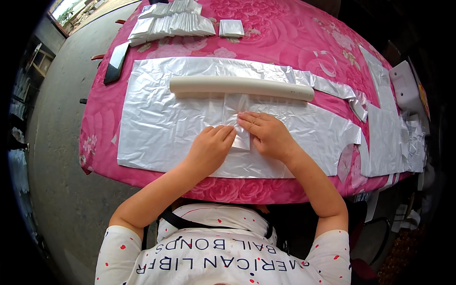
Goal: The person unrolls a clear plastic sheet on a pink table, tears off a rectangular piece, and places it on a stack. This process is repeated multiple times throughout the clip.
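Note:
A narrow folded strip of silvery-white plastic bag (242, 142) lies lengthwise before me, on top of a wide flat stack of plastic bags (156, 123). My left hand (211, 148) is at its left edge, fingers curled and closed on the film; the thumb is hidden. My right hand (269, 135) rests on the strip's right side, fingers stretched out against the film and thumb apart. Just beyond the hands, a cream-coloured tube (242, 87) lies crosswise on the stack, over the far part of the strip.
Folded plastic packets (173, 24) are heaped at the far left, with a small separate pile (231, 28) beside them. A phone (116, 62) lies near the left edge of the pink floral tablecloth (280, 28). More plastic bags (387, 142) and a white box (406, 85) are at the right.

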`<state>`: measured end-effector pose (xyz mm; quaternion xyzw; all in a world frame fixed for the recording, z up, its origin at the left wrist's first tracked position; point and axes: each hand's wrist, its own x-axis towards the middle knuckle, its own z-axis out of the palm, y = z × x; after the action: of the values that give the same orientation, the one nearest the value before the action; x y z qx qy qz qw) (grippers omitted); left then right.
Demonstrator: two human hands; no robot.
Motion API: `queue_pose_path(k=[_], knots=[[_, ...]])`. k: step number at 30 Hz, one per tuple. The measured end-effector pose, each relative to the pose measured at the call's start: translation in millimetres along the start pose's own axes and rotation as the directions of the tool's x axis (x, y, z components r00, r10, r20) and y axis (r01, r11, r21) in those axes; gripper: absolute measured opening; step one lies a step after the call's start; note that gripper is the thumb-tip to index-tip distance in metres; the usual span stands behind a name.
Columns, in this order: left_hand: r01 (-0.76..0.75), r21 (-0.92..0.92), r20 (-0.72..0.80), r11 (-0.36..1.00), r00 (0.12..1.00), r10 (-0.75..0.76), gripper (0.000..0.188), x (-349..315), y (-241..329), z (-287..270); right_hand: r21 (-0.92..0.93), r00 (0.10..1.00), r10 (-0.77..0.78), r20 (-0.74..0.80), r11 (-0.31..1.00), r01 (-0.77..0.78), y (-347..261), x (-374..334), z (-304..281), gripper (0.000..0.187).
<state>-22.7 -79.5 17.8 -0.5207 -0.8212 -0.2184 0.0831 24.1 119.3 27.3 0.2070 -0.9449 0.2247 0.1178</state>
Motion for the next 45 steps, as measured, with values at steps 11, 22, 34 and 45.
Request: queue_pose_path(k=[11,22,34,45], knots=[[-0.141,-0.238,-0.015,0.961,0.990,0.141,0.039,-43,19,-22,0.107,0.994,-0.105,-0.015,0.989,0.106,-36,-38,5,0.030],[0.131,-0.371,0.008,0.919,0.990,-0.137,0.033,-36,18,-11,0.459,0.911,0.412,0.026,0.805,-0.377,-41,-37,4,0.013],[0.624,-0.475,0.318,0.621,0.780,-0.539,0.069,-1,3,-13,0.299,0.530,0.692,0.490,0.437,-0.848,-30,3,-10,0.025],[0.138,-0.180,0.042,0.974,0.990,-0.133,0.068,-6,22,-27,0.366,0.490,0.659,0.571,0.329,-0.870,-22,7,-9,0.029]])
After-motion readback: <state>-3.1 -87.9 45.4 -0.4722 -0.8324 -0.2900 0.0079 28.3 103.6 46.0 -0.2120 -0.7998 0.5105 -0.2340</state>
